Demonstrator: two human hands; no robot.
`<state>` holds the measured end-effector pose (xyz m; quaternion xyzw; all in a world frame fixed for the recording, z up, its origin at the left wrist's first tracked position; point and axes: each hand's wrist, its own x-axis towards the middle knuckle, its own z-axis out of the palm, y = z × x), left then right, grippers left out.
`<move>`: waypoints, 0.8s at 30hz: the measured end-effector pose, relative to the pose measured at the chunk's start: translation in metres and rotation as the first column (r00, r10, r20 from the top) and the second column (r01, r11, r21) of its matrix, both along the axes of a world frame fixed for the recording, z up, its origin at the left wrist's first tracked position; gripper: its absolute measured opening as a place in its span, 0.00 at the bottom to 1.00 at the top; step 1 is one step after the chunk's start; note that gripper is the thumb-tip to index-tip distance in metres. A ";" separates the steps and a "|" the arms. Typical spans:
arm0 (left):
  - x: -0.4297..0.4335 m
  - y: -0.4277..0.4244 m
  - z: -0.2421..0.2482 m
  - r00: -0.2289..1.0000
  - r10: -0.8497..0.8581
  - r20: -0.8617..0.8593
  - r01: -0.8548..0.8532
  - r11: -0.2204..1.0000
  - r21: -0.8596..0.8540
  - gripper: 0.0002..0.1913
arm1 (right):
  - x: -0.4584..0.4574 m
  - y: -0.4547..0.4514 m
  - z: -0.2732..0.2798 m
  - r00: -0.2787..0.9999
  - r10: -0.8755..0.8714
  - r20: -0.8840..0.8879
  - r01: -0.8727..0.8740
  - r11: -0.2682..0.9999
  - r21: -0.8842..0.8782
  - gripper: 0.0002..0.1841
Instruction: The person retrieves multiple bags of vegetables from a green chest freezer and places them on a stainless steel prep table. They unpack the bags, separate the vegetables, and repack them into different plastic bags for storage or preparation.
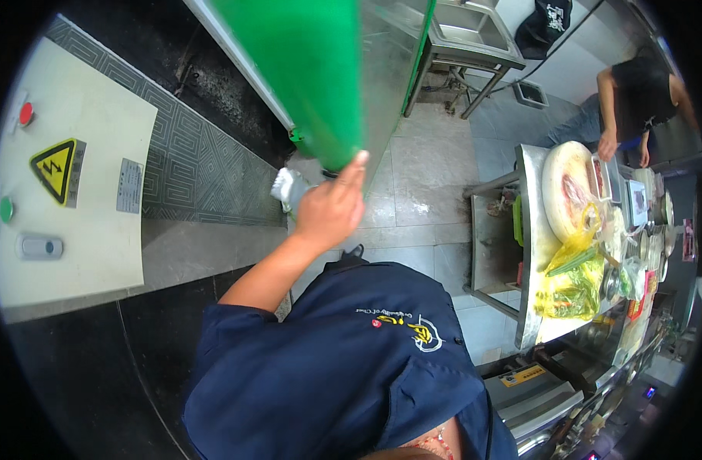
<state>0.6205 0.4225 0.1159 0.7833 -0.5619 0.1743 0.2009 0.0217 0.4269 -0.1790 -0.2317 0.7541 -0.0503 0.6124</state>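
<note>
My left hand (333,207) is raised in front of me, its fingertips against the lower end of a blurred green panel (310,75), which looks like the edge of a cabinet door. Its palm side is hidden, so I cannot tell whether it grips the panel. Close beside the knuckles is a white and translucent bundle (290,185), perhaps plastic; whether the hand holds it is unclear. To the right of the green panel stretches a greyish door face (388,75) with a thin green rim. My right hand is out of view.
A steel worktable (526,247) at right bears a round chopping board (563,184), yellow plastic bags (575,287) and a scale (636,202). Behind it stands another person (641,95). A steel sink (471,29) is ahead; a white electrical panel (92,172) is at left. The floor tiles (425,184) look wet.
</note>
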 end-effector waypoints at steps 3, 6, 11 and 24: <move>0.049 0.032 -0.025 0.965 0.077 -0.252 -0.124 0.977 -0.172 0.21 | 0.018 -0.002 0.027 0.999 0.017 -0.027 -0.019 0.997 -0.070 0.09; 0.088 0.043 -0.089 0.869 0.181 -0.460 -0.274 0.951 -0.142 0.19 | 0.045 -0.008 0.059 0.999 0.008 -0.038 -0.015 0.981 -0.193 0.10; 0.134 0.129 -0.328 0.567 0.631 -0.530 -0.232 0.739 0.632 0.25 | 0.095 -0.023 0.117 0.992 0.076 -0.104 -0.111 0.909 -0.401 0.13; 0.092 0.108 -0.331 0.602 0.646 -0.469 -0.024 0.602 0.798 0.22 | -0.041 0.260 0.032 0.875 0.357 -0.327 -0.416 0.900 -0.131 0.18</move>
